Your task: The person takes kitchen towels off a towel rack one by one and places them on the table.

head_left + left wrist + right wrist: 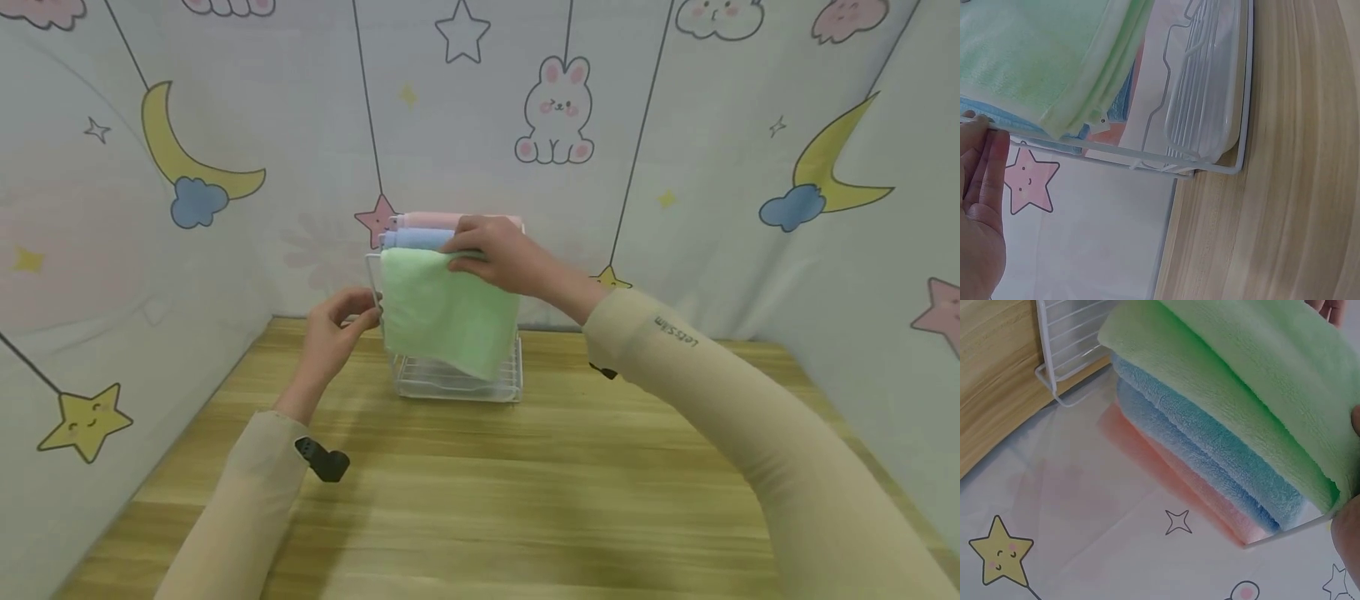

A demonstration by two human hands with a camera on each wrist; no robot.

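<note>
A white wire rack (459, 393) stands on the table with three towels draped over its upper bars. In front hangs a green towel (446, 312), behind it a blue towel (418, 239) and a pink towel (431, 220) at the back. My right hand (498, 250) pinches the green towel's folded top edge near its right end. Lower down on the left, my left hand (333, 327) pinches the rack's upright side wire between thumb and fingers. In the right wrist view the layered blue towel (1210, 444) and pink towel (1200, 503) hang beside the green one.
The rack has a clear tray (1213, 94) at its base. Wood-grain table (480, 500) spreads in front and to both sides. A pale cloth (315, 150) printed with stars, moons and a rabbit hangs behind and at the sides.
</note>
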